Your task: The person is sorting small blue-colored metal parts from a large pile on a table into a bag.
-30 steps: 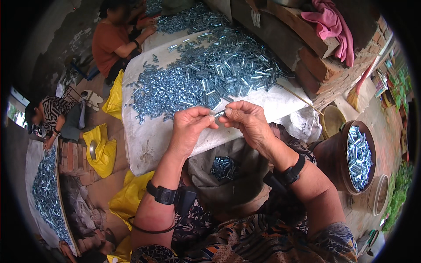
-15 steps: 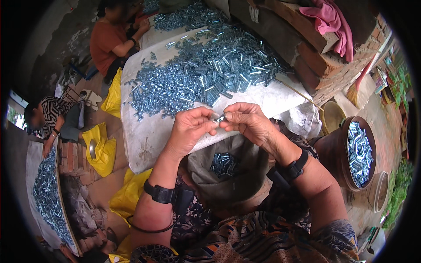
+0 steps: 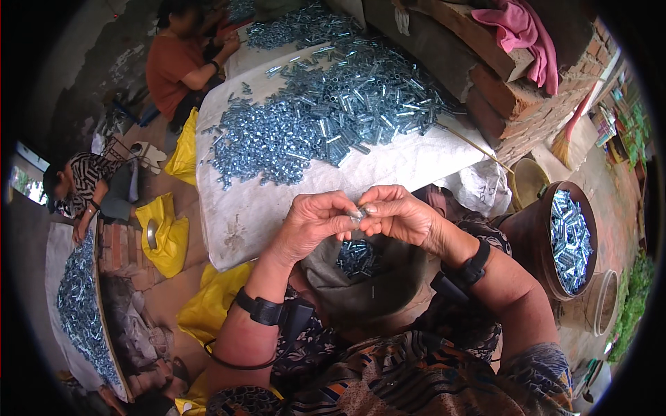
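Observation:
Just in front of the white sheet's near edge, my left hand [image 3: 305,225] and my right hand [image 3: 404,216] meet fingertip to fingertip. Both are closed in a pinch on a small shiny metal piece [image 3: 359,213], mostly hidden by the fingers. Below them, between my knees, a container with a dark cloth lining [image 3: 395,274] holds assembled-looking metal sleeves [image 3: 355,256]. Beyond my hands, the white sheet [image 3: 236,229] carries a heap of small silvery metal bits [image 3: 260,142] at left and a larger heap of metal tubes [image 3: 374,97] at right.
A brown bucket [image 3: 510,225] full of metal sleeves stands at my right. Yellow bags [image 3: 166,246] lie at left. A person in an orange shirt [image 3: 170,69] sits far left; another in a striped top [image 3: 87,173] works at a second heap [image 3: 80,305]. Brickwork [image 3: 534,114] rises at far right.
Both hands have come down and slightly right, away from the heaps and nearer the lined container. Their fingertips have drawn closer together around the small metal piece.

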{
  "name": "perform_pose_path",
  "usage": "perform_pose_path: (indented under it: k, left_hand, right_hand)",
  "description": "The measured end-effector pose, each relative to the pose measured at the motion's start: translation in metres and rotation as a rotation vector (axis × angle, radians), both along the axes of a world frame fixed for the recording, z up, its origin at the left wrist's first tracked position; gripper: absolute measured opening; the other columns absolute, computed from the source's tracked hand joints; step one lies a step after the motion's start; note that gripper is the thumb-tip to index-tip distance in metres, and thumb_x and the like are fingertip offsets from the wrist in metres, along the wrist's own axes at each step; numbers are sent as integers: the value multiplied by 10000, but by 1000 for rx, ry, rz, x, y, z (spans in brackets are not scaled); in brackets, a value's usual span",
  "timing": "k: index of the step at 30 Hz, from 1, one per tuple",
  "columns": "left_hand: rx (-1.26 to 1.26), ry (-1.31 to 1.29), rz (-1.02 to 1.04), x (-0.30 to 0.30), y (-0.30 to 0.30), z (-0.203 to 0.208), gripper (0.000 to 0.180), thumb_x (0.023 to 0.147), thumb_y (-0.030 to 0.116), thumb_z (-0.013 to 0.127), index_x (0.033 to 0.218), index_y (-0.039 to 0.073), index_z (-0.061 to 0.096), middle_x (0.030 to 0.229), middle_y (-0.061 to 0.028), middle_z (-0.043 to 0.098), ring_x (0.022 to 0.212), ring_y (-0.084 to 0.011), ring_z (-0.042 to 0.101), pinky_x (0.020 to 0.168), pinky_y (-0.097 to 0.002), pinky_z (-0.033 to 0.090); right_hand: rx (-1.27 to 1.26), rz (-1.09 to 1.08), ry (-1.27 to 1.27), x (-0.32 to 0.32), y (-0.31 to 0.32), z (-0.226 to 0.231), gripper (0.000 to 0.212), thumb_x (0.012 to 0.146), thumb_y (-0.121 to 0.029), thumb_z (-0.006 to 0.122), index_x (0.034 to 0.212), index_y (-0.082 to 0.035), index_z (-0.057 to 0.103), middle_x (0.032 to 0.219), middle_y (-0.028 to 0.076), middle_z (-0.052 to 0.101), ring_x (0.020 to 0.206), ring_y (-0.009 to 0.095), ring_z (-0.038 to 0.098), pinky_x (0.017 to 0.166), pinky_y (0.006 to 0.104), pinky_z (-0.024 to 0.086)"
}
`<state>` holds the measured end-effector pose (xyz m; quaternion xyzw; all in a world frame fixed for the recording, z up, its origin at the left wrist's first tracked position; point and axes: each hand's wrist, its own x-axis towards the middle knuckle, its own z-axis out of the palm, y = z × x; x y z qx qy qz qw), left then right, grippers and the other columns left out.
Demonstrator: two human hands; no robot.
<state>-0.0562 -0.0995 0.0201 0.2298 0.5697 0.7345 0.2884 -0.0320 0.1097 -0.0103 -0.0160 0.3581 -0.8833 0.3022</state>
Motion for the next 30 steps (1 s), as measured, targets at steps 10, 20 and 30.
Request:
perform_pose_path:
  k: [10,20,30]
  left_hand:
    - [96,-19,44,0,8,3,107,806,-60,603,901,-24,636,803,-57,596,654,-104,569,596,-212,474]
    - [-181,110,200,-30,-10,3,71,797,-5,612,851,-24,656,725,-37,611,641,-88,555,597,-224,447]
    - [-949,985,735,-102,4,-39,200,760,56,587,942,73,671,938,-59,637,921,-261,553,850,-400,380]
  right_hand:
    - [-102,-61,-29,4,-2,6,93,857,-55,611,937,-12,631,855,134,667,774,194,664,721,283,542]
    - [643,256,451,-13,8,11,196,795,-78,693,965,18,676,846,85,689,772,123,640,700,241,506]
    - [1259,-229,1110,-81,-18,17,342,719,15,667,1055,-29,627,1120,155,599,969,282,601,809,353,486]
